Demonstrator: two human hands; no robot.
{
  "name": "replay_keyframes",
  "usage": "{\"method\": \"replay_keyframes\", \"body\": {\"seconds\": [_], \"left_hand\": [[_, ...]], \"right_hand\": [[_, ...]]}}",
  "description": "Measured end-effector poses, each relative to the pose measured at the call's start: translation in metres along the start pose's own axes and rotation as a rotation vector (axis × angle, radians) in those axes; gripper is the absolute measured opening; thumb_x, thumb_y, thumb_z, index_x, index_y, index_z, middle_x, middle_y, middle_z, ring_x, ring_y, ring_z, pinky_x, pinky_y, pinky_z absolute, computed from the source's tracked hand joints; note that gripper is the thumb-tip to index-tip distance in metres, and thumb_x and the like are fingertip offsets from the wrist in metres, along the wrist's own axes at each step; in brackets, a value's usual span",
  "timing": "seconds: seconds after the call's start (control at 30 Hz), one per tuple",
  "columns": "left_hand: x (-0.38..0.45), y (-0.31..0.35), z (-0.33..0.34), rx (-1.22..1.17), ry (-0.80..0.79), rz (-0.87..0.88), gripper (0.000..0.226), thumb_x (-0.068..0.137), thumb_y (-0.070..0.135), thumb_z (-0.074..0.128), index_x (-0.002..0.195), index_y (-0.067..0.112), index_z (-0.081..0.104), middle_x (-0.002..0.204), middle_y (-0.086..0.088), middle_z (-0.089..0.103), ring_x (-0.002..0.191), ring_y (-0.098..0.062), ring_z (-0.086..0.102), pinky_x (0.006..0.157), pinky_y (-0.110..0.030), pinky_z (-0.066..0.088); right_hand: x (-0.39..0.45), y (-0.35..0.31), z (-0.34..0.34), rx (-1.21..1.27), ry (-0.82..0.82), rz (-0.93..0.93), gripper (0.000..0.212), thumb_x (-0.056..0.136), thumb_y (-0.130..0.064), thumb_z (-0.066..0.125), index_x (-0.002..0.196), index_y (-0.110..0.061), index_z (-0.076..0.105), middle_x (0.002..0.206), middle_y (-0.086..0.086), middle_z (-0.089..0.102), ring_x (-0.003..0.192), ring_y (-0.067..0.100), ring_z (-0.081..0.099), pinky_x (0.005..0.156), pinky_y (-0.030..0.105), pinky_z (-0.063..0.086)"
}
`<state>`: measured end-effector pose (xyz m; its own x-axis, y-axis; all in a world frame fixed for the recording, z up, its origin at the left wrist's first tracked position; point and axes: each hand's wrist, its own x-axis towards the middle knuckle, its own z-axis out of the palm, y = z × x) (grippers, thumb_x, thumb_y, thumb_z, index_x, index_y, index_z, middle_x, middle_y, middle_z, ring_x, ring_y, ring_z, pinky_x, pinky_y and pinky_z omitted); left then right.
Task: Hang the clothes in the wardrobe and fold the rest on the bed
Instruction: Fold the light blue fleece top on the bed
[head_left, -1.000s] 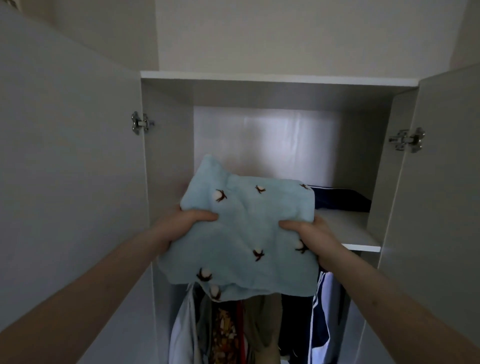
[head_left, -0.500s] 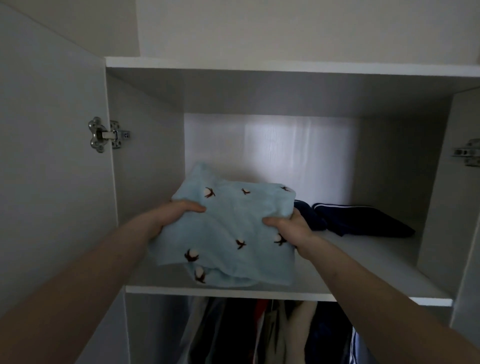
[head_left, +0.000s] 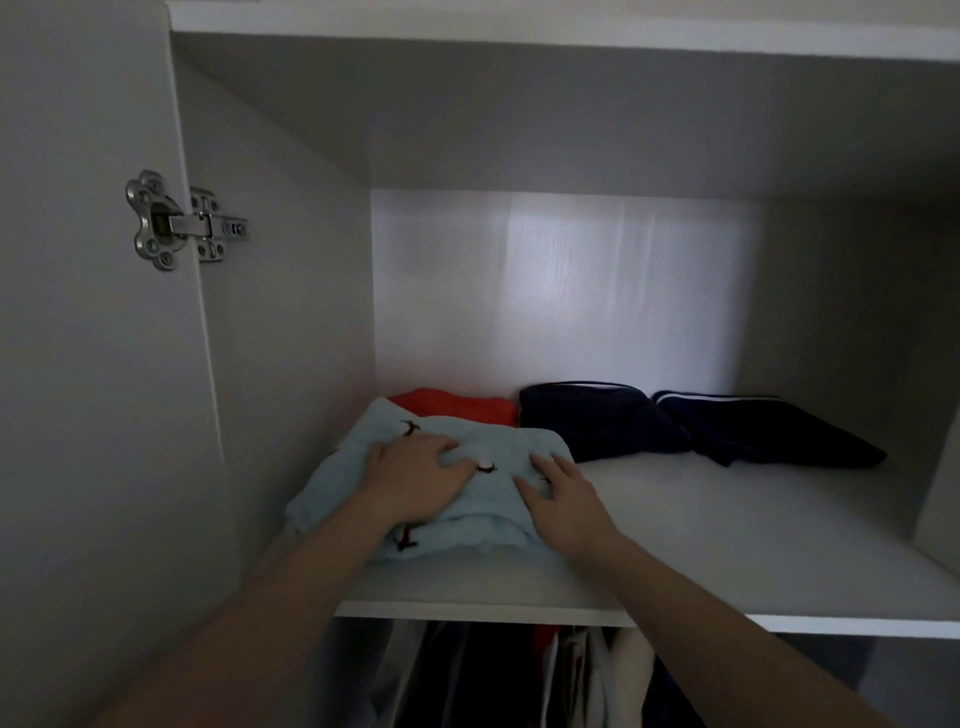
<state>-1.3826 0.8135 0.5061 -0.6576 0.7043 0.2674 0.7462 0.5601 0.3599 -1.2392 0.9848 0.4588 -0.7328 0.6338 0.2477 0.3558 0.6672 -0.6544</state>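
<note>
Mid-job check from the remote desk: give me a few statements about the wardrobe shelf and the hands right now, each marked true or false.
1. The light blue folded cloth lies on the wardrobe shelf. True.
2. Both the left hand and the right hand rest on top of that cloth. True.
3. The red folded garment sits in front of the blue cloth. False: it lies behind it, toward the back wall.
4. Only one dark navy garment is on the shelf. False: two lie side by side, one left of the other.
</note>
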Motion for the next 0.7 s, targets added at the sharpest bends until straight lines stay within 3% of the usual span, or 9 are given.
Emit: {"method": "replay_keyframes", "body": {"seconds": [0.1, 0.17, 0.27, 0.33, 0.43, 0.5, 0.6, 0.7], "left_hand": [[0.012, -0.012, 0.012, -0.026, 0.004, -0.020, 0.075, 0.080, 0.075, 0.023, 0.136, 0.038, 0.057, 0.142, 0.007, 0.060, 0.129, -0.020, 0.054, 0.117, -0.045, 0.030], [0.023, -0.025, 0.015, -0.074, 0.006, -0.021, 0.071, 0.083, 0.074, 0.027, 0.136, 0.036, 0.058, 0.141, 0.006, 0.062, 0.128, -0.021, 0.056, 0.116, -0.042, 0.032], [0.030, -0.035, 0.019, -0.102, 0.050, -0.015, 0.056, 0.092, 0.067, 0.035, 0.130, 0.036, 0.063, 0.134, 0.005, 0.067, 0.122, -0.021, 0.060, 0.112, -0.040, 0.037], [0.026, -0.029, 0.024, -0.039, 0.125, -0.020, 0.054, 0.093, 0.064, 0.033, 0.127, 0.035, 0.063, 0.131, 0.005, 0.068, 0.121, -0.021, 0.059, 0.112, -0.042, 0.034], [0.007, -0.007, 0.035, -0.070, 0.304, -0.012, 0.051, 0.096, 0.054, 0.040, 0.138, 0.030, 0.056, 0.141, 0.004, 0.061, 0.133, -0.022, 0.052, 0.119, -0.046, 0.025], [-0.013, 0.006, 0.048, -0.130, 0.302, 0.073, 0.064, 0.091, 0.064, 0.031, 0.145, 0.034, 0.048, 0.153, 0.005, 0.049, 0.144, -0.023, 0.038, 0.123, -0.047, 0.017], [-0.034, 0.011, 0.074, 0.018, 0.155, 0.130, 0.076, 0.086, 0.077, 0.011, 0.157, 0.048, 0.018, 0.170, 0.013, 0.002, 0.156, -0.017, -0.006, 0.122, -0.047, -0.014], [-0.028, 0.007, 0.078, 0.047, 0.085, 0.086, 0.068, 0.095, 0.074, 0.018, 0.158, 0.050, 0.009, 0.170, 0.015, -0.008, 0.156, -0.017, -0.013, 0.122, -0.048, -0.017]], "right_hand": [[0.005, -0.004, 0.009, 0.008, 0.033, 0.008, 0.064, 0.100, -0.059, 0.051, 0.156, -0.031, 0.041, 0.168, 0.003, 0.027, 0.153, 0.030, 0.028, 0.125, 0.042, 0.025], [0.008, -0.008, 0.014, 0.055, 0.040, 0.003, 0.066, 0.100, -0.058, 0.053, 0.158, -0.028, 0.040, 0.169, 0.003, 0.027, 0.154, 0.027, 0.025, 0.126, 0.042, 0.022], [0.009, -0.006, 0.009, 0.162, -0.087, 0.005, 0.071, 0.099, -0.055, 0.058, 0.161, -0.030, 0.033, 0.171, -0.002, 0.018, 0.158, 0.019, 0.014, 0.129, 0.039, 0.012], [0.004, 0.006, -0.001, 0.236, -0.181, -0.013, 0.077, 0.098, -0.056, 0.060, 0.163, -0.032, 0.026, 0.172, -0.007, 0.011, 0.158, 0.013, 0.008, 0.129, 0.036, 0.009], [-0.006, 0.022, -0.005, 0.194, -0.225, -0.067, 0.081, 0.097, -0.060, 0.058, 0.164, -0.034, 0.020, 0.172, -0.014, 0.005, 0.157, 0.005, 0.002, 0.125, 0.027, 0.006], [-0.007, 0.024, 0.002, 0.137, -0.174, -0.110, 0.078, 0.100, -0.057, 0.055, 0.165, -0.031, 0.019, 0.173, -0.011, 0.005, 0.158, 0.006, 0.001, 0.127, 0.028, 0.007], [-0.009, 0.021, 0.010, -0.016, -0.026, -0.157, 0.070, 0.106, -0.051, 0.047, 0.165, -0.027, 0.020, 0.173, -0.002, 0.012, 0.159, 0.015, 0.008, 0.128, 0.034, 0.015], [-0.018, 0.021, 0.010, -0.106, 0.071, -0.111, 0.069, 0.105, -0.057, 0.040, 0.165, -0.028, 0.020, 0.171, 0.004, 0.020, 0.156, 0.023, 0.022, 0.124, 0.043, 0.027]]}}
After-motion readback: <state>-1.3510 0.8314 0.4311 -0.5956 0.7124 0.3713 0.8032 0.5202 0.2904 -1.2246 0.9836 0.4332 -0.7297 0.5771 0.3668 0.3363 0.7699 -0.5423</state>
